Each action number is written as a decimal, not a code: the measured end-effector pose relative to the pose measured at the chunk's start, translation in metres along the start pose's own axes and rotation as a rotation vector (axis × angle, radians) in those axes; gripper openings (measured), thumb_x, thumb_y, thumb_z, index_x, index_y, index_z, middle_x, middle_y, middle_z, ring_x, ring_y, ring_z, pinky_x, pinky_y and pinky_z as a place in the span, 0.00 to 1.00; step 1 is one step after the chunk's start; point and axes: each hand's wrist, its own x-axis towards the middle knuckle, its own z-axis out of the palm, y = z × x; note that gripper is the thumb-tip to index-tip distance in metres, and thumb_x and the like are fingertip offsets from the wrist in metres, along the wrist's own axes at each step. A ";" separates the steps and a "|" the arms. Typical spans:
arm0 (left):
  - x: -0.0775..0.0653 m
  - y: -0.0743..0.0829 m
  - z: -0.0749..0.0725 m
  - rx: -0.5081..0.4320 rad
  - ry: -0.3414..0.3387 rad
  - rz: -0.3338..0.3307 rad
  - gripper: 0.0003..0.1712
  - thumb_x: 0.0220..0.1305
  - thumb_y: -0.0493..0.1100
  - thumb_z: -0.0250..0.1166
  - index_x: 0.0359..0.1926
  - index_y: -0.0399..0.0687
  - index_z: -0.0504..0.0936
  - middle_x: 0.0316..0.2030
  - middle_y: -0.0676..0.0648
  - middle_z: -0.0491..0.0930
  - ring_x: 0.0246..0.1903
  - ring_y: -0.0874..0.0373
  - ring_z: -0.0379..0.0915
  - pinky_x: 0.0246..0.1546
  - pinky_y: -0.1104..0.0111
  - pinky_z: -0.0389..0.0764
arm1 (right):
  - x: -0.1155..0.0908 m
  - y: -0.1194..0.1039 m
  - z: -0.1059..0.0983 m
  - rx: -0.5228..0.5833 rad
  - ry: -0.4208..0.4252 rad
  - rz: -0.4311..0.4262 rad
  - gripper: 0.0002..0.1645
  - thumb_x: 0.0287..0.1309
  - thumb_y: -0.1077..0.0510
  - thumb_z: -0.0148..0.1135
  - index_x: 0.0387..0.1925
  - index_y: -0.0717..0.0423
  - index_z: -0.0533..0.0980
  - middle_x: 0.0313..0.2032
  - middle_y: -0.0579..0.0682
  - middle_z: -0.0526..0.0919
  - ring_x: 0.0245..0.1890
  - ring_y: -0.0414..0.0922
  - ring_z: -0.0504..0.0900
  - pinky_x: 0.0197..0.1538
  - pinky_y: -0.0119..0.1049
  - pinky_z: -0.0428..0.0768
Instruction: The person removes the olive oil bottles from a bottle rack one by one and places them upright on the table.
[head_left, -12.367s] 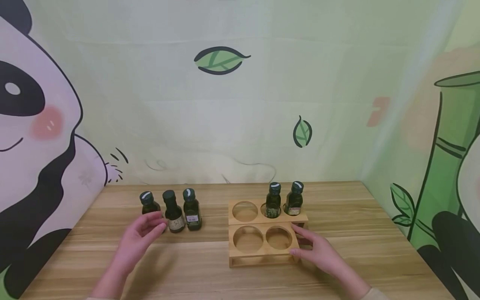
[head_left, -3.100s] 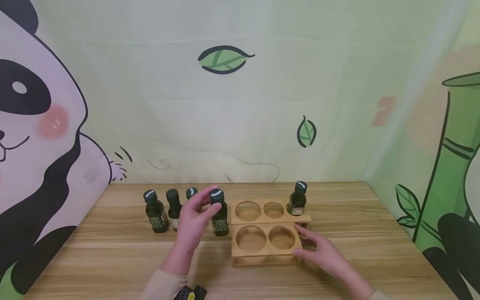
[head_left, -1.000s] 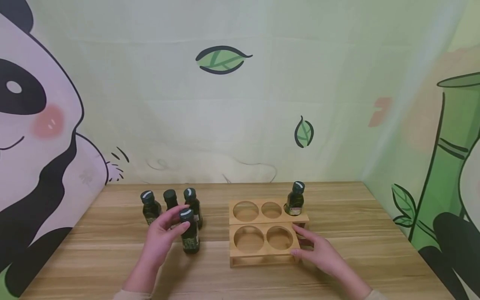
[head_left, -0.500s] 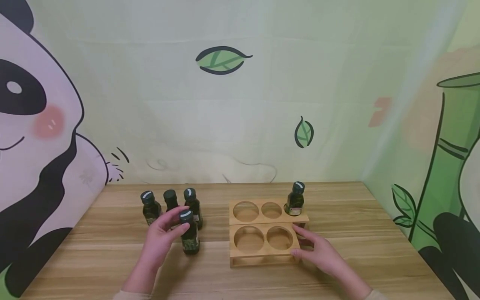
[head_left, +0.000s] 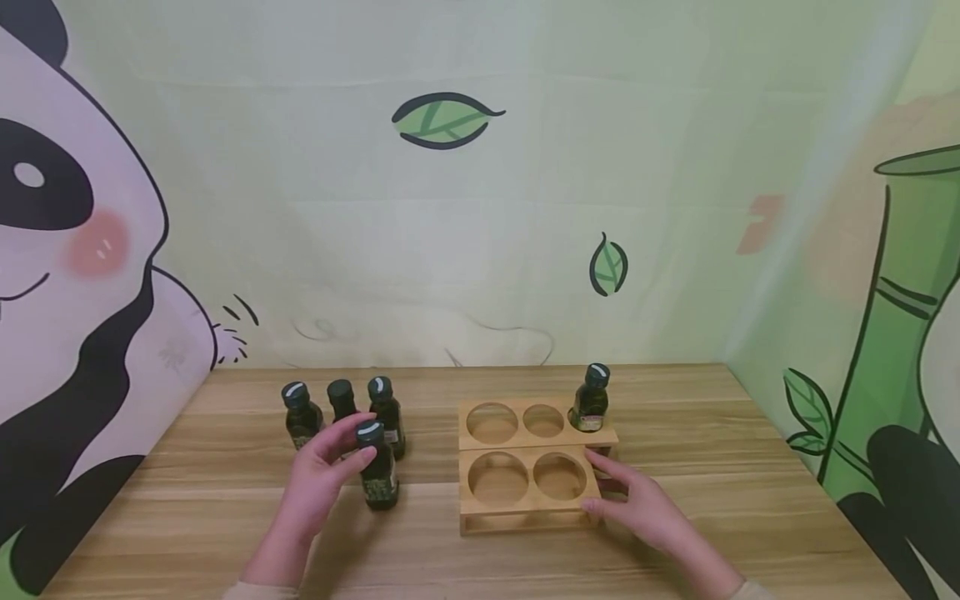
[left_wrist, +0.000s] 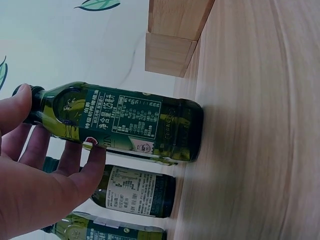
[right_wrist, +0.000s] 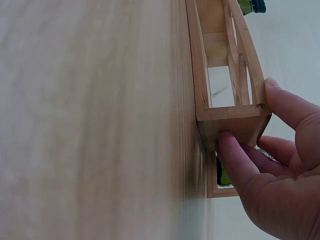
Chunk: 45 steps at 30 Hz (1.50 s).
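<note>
My left hand (head_left: 318,471) pinches a small green olive oil bottle (head_left: 380,482) by its dark cap and neck, thumb on one side and fingers on the other. The bottle leans slightly, its base right at the tabletop in the left wrist view, label (left_wrist: 125,112) facing that camera. My right hand (head_left: 637,500) grips the right end of a two-tier wooden bottle rack (head_left: 529,500), thumb and fingers on its end panel (right_wrist: 232,127). One dark bottle (head_left: 591,407) stands in the rack's back right hole; the other back holes and both front holes hold nothing.
Behind my left hand stand several bottles in a row: a left one (head_left: 302,417), a middle one (head_left: 342,400) partly hidden by the fingers, and a right one (head_left: 386,410). A printed cloth backdrop (head_left: 337,250) rises behind the wooden table (head_left: 435,558).
Since the oldest frame, the olive oil bottle has left the rack's middle back hole and moved left and nearer. Over the last second it only tilts slightly; the right hand and rack stay put.
</note>
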 end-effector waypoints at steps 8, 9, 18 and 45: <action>0.000 -0.002 -0.002 -0.018 -0.012 0.010 0.28 0.59 0.31 0.70 0.61 0.36 0.76 0.44 0.57 0.83 0.46 0.64 0.77 0.46 0.71 0.78 | 0.000 0.001 0.000 0.003 0.004 0.000 0.45 0.56 0.56 0.73 0.71 0.64 0.63 0.66 0.70 0.67 0.56 0.62 0.77 0.49 0.40 0.81; 0.000 -0.002 -0.002 -0.017 -0.014 0.009 0.28 0.59 0.31 0.70 0.61 0.37 0.76 0.45 0.56 0.83 0.46 0.64 0.77 0.46 0.71 0.78 | 0.000 0.001 0.000 -0.001 0.005 0.000 0.45 0.56 0.56 0.73 0.71 0.64 0.63 0.65 0.70 0.67 0.56 0.62 0.77 0.50 0.40 0.81; 0.000 0.007 -0.008 0.057 -0.069 0.063 0.29 0.63 0.37 0.69 0.65 0.38 0.73 0.57 0.37 0.78 0.50 0.67 0.75 0.50 0.76 0.74 | 0.000 0.000 0.000 -0.025 0.006 -0.005 0.45 0.56 0.55 0.73 0.70 0.64 0.64 0.65 0.69 0.68 0.56 0.61 0.77 0.53 0.48 0.80; -0.006 0.057 -0.004 0.175 0.044 0.208 0.22 0.68 0.43 0.66 0.61 0.42 0.77 0.48 0.41 0.83 0.46 0.65 0.77 0.48 0.79 0.75 | 0.001 0.000 -0.001 -0.032 0.002 0.009 0.45 0.56 0.53 0.73 0.71 0.63 0.64 0.65 0.68 0.69 0.57 0.61 0.77 0.52 0.45 0.80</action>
